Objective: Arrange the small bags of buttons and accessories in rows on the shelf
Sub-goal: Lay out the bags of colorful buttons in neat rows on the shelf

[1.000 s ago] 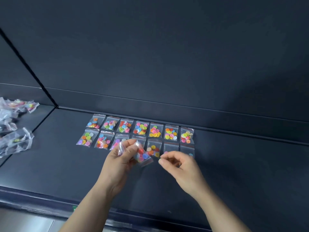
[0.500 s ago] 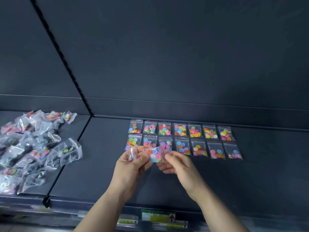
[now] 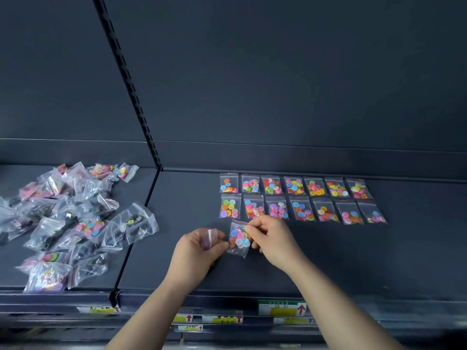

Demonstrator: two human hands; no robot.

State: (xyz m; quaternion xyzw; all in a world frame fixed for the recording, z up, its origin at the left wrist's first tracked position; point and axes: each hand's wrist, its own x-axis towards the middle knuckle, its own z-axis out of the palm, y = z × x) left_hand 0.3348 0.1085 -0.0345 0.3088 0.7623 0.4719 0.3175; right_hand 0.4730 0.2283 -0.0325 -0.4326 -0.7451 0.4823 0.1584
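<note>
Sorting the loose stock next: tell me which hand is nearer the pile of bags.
Left. The left hand is right of the pile of bags with bare shelf between; the right hand is farther right.

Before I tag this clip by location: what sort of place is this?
Most likely a retail shop. The dark metal shelf has a slotted upright on its back panel, price labels with red arrows line its front edge, and small bags of buttons lie in rows like stock.
</note>
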